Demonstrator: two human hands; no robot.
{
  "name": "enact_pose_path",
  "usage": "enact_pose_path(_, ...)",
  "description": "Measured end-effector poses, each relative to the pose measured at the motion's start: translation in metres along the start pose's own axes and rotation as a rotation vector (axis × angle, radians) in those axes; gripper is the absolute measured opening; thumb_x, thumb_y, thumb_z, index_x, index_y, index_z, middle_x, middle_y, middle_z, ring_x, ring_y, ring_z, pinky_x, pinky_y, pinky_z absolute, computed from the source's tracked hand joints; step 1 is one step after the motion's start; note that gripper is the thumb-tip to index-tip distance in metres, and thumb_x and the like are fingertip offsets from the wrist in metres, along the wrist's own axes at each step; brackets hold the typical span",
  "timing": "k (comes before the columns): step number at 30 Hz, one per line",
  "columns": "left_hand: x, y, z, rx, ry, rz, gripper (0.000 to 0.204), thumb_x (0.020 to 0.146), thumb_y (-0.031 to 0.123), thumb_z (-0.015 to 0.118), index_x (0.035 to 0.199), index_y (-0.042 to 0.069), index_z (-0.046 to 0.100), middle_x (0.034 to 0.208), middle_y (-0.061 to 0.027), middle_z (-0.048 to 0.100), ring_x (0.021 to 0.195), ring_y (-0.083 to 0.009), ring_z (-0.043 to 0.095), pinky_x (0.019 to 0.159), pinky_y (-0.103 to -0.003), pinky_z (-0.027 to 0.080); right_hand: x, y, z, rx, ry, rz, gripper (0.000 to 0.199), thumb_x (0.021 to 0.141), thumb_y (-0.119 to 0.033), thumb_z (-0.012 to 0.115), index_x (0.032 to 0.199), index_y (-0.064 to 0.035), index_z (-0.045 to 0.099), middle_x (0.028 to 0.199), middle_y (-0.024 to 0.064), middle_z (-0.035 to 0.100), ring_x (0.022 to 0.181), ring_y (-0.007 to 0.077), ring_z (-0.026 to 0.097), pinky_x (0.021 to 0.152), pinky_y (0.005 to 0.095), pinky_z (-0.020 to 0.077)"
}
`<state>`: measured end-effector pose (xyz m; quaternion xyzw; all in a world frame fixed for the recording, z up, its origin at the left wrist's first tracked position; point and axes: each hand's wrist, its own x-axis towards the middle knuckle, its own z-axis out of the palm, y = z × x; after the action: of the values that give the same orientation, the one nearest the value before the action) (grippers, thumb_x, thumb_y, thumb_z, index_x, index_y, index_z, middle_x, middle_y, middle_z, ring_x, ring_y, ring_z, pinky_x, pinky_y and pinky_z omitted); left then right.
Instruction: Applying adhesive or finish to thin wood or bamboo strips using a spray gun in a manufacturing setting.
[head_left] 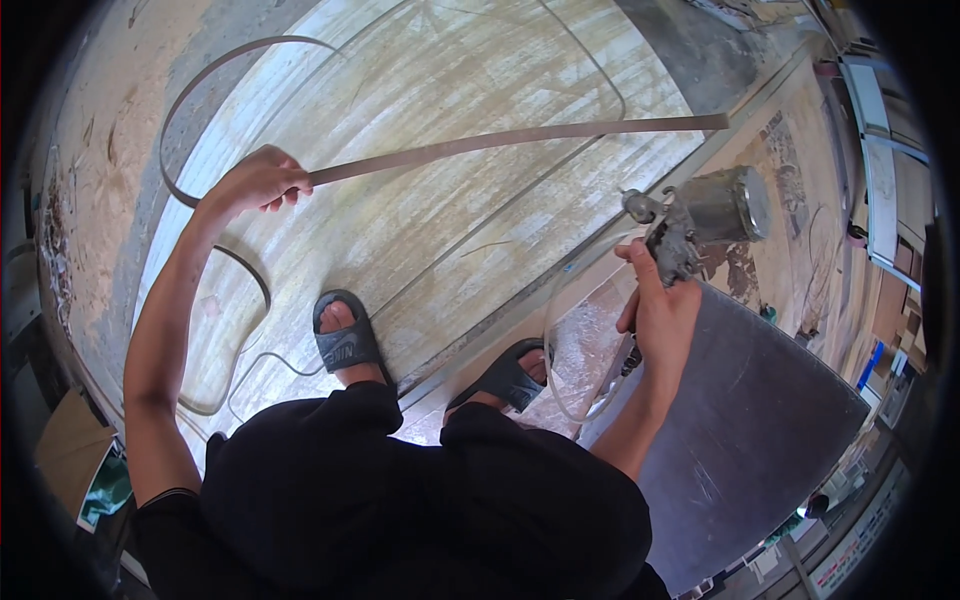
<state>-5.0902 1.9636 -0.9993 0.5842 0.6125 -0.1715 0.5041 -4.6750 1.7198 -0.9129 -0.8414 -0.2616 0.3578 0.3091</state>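
Note:
My left hand [258, 182] is closed on a long, thin brown strip [500, 138], like edge banding. One end of it reaches out to the right over a pale streaked board, and the rest loops back behind my wrist and down past my forearm. On the right, my right hand [662, 315] grips a paint-stained spray gun [676, 240] by its handle. A dull metal cup [722, 205] is attached to the gun and points to the right. From below the handle a thin clear hose [552, 345] curves down. The strip's end lies apart from the gun.
The big pale board [440, 60] lies under my sandalled left foot [345, 330]. A dark flat panel [760, 400] stands at my right, near my forearm. Hose also trails over the board at lower left [270, 360]. Wood pieces and a light-blue frame [880, 190] line the far right.

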Motion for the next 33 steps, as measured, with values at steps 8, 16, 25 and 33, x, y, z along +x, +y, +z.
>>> enact_pose_path(8, -0.005, 0.001, 0.001, -0.084, 0.002, -0.014, 0.020, 0.087, 0.025, 0.075, 0.077, 0.007, 0.074, 0.064, 0.0011, 0.063, 0.050, -0.0068, 0.051, 0.046, -0.028, 0.036, 0.008, 0.002, 0.005, -0.016, -0.087, 0.013, 0.038, 0.105, -0.036, 0.065, 0.099, -0.0008, 0.078, 0.048, -0.0002, 0.054, 0.038, 0.0075, 0.049, 0.043, 0.0281, 0.0330)
enact_pose_path(16, -0.018, 0.006, -0.021, -0.330, -0.108, 0.058, 0.018, 0.091, 0.019, 0.072, 0.083, 0.004, 0.077, 0.062, 0.0024, 0.058, 0.044, -0.0035, 0.041, 0.042, -0.023, 0.028, 0.021, 0.010, -0.010, 0.111, 0.039, -0.018, 0.036, 0.105, -0.030, 0.067, 0.093, 0.0025, 0.074, 0.073, 0.0053, 0.070, 0.037, 0.0092, 0.048, 0.039, 0.0283, 0.0336)
enact_pose_path(25, -0.067, 0.043, -0.061, -0.390, -0.057, 0.207, 0.017, 0.093, 0.020, 0.072, 0.091, 0.004, 0.078, 0.061, 0.0039, 0.057, 0.043, -0.0013, 0.040, 0.041, -0.019, 0.028, 0.024, 0.014, -0.019, 0.190, 0.056, -0.027, 0.032, 0.106, -0.028, 0.066, 0.098, 0.0028, 0.071, 0.089, 0.0093, 0.076, 0.037, 0.0101, 0.050, 0.037, 0.0284, 0.0354)
enact_pose_path(33, -0.046, 0.055, -0.023, -0.352, -0.030, 0.243, 0.016, 0.095, 0.019, 0.073, 0.091, 0.005, 0.079, 0.061, 0.0046, 0.057, 0.044, -0.0014, 0.041, 0.041, -0.021, 0.027, 0.025, 0.019, -0.015, 0.192, 0.022, 0.003, 0.031, 0.106, -0.027, 0.066, 0.100, 0.0034, 0.069, 0.090, 0.0093, 0.075, 0.038, 0.0103, 0.050, 0.037, 0.0283, 0.0356)
